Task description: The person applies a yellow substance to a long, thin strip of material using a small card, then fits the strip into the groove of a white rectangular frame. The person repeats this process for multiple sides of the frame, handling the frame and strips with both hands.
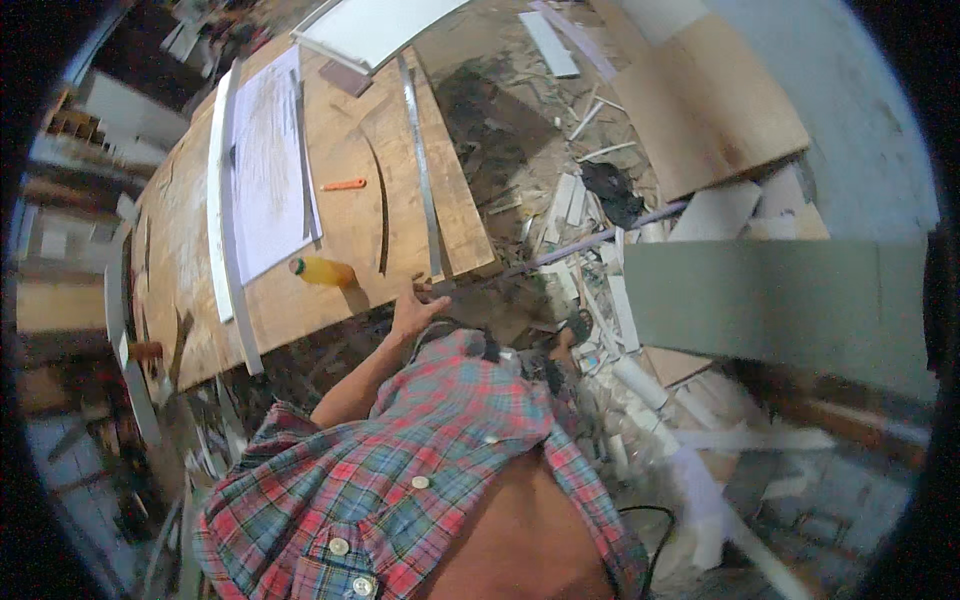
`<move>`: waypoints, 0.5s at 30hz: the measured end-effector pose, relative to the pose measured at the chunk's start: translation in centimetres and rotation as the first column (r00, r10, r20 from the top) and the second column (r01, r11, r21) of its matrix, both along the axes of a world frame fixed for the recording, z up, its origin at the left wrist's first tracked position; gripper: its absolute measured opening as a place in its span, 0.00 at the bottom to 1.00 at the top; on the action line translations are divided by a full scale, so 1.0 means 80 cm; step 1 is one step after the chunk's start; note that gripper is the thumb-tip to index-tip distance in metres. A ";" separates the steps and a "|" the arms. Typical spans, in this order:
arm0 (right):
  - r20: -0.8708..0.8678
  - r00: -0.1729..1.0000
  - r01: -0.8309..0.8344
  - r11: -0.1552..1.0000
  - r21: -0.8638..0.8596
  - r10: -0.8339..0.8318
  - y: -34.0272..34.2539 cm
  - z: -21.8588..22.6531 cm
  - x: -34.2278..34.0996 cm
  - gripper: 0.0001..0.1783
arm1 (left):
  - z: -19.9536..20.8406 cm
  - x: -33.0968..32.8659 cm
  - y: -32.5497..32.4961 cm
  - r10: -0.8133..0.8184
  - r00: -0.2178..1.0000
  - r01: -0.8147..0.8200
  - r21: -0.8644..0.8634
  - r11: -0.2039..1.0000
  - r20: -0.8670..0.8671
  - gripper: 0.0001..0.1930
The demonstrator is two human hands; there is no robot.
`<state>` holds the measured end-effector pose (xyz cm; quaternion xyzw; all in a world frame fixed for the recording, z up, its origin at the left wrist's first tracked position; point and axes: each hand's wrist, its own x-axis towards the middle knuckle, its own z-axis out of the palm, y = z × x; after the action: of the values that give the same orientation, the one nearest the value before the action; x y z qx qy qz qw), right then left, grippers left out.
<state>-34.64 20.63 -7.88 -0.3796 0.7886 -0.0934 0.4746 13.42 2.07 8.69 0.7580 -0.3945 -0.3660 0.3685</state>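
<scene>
My left hand (415,312) is at the near edge of the wooden table (340,235), beside the lower end of a long metal strip (420,165). Its thumb and fingers are spread apart, and nothing shows between them. Whether the fingertips touch the table edge or the strip, I cannot tell. A bottle of yellow-orange liquid (325,271) with a green cap lies to the left of the hand. Between bottle and strip runs a thin, dark curved strip (381,205). Farther back lies an orange cutter-like tool (344,185). My right hand is out of the picture.
On the table's left are a pale lilac sheet (265,160) and a long white strip (218,200). A white panel (375,25) rests at the far end. Offcuts (570,200) litter the floor to the right, near a brown board (705,110) and a grey-green panel (775,300).
</scene>
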 end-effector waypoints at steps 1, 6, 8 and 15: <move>0.002 0.999 -0.034 0.999 0.021 0.034 -0.014 -0.001 -0.032 0.14 | -0.006 -0.016 -0.003 0.070 0.998 -0.070 -0.021 0.997 -0.008 0.41; 0.043 0.994 0.103 0.995 0.017 -0.104 -0.141 -0.001 -0.218 0.12 | -0.012 -0.102 -0.042 0.508 0.853 -0.521 -0.146 0.841 -0.119 0.39; 0.122 0.964 0.241 0.970 -0.020 -0.237 -0.215 0.007 -0.293 0.12 | -0.014 -0.108 -0.060 0.628 0.764 -0.637 -0.016 0.771 -0.145 0.35; 0.066 0.972 0.233 0.944 -0.234 -0.224 -0.514 0.078 -0.429 0.12 | -0.051 -0.122 -0.103 0.822 0.490 -0.871 -0.145 0.469 -0.288 0.21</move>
<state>-68.97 -20.47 -1.62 -0.3385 0.8008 -0.2499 0.4262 3.63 -6.17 4.59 0.7589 0.0230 -0.1423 0.6350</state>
